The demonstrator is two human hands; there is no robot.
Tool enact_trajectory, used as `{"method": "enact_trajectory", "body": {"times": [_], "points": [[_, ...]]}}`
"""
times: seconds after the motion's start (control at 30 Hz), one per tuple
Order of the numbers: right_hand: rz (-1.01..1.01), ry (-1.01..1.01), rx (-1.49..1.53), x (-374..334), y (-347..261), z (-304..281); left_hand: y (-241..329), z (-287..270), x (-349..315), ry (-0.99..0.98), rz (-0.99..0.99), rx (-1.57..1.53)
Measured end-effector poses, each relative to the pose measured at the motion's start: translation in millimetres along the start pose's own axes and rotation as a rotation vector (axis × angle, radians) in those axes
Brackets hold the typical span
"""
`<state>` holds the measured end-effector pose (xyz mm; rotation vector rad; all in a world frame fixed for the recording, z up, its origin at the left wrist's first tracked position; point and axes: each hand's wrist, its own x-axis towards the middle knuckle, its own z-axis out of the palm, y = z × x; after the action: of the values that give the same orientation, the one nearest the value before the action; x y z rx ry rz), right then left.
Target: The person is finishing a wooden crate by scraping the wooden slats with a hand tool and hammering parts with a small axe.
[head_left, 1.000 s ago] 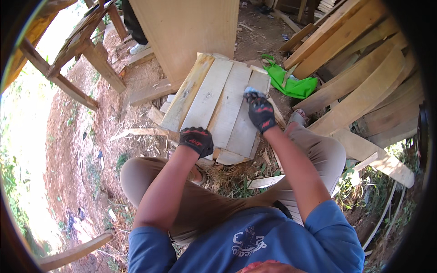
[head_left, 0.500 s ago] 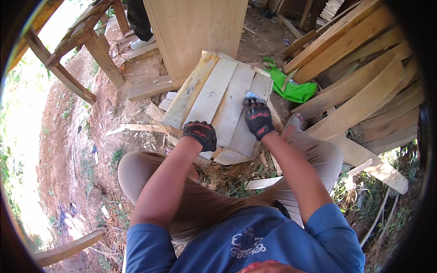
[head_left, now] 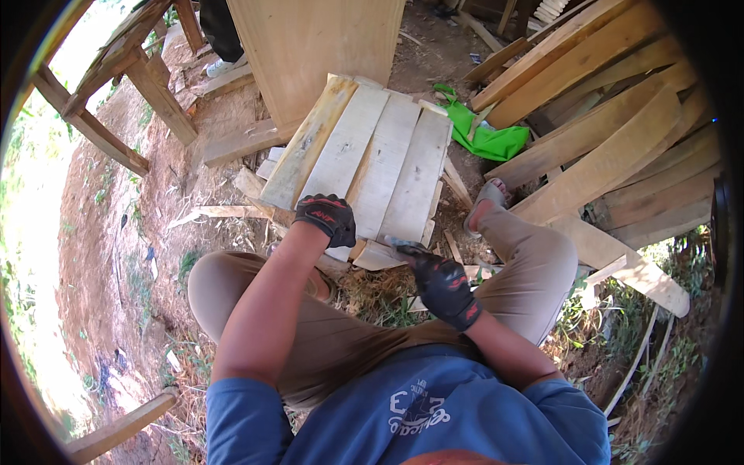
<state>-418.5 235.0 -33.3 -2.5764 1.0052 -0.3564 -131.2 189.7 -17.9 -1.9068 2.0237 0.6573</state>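
A panel of pale planks set side by side [head_left: 376, 159] lies tilted in front of my knees. My left hand [head_left: 328, 219], in a black glove with red marks, is closed at the panel's near left edge; its fingertips are hidden. Off the near right corner is my right hand [head_left: 442, 287] in a matching glove, its fingers closed on a small pale bluish piece [head_left: 403, 245]. This piece is at the panel's near edge; its exact kind is too small to make out.
A broad wooden board [head_left: 314, 54] leans behind the panel. Several long planks [head_left: 597, 163] are stacked on the right, beside a green bag [head_left: 496, 139]. A rough wooden bench [head_left: 128, 70] stands at the far left, near another person's leg [head_left: 220, 31]. Wood scraps litter the dirt.
My right hand has come back toward me with the pale bluish piece, from the panel's upper right to its near edge. My left hand stays on the panel. The view has shifted slightly.
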Motion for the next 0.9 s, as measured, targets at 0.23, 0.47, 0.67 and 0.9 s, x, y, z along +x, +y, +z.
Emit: {"method": "enact_trajectory", "body": {"times": [0.23, 0.47, 0.67, 0.9], "points": [[0.260, 0.321, -0.336, 56.0, 143.0, -48.0, 0.3, 3.4, 4.9, 0.006, 0.025, -0.026], [0.446, 0.269, -0.474, 171.5, 256.6, -8.8, 11.0, -10.6, 11.7, -0.023, 0.041, -0.006], [0.355, 0.295, -0.686, 195.4, 200.3, 30.3, 2.8, -16.6, 4.3, -0.131, 0.015, -0.013], [0.280, 0.280, -0.637, 156.7, 176.4, 26.2, 7.2, -21.7, 8.2, -0.161, 0.078, 0.002]]}}
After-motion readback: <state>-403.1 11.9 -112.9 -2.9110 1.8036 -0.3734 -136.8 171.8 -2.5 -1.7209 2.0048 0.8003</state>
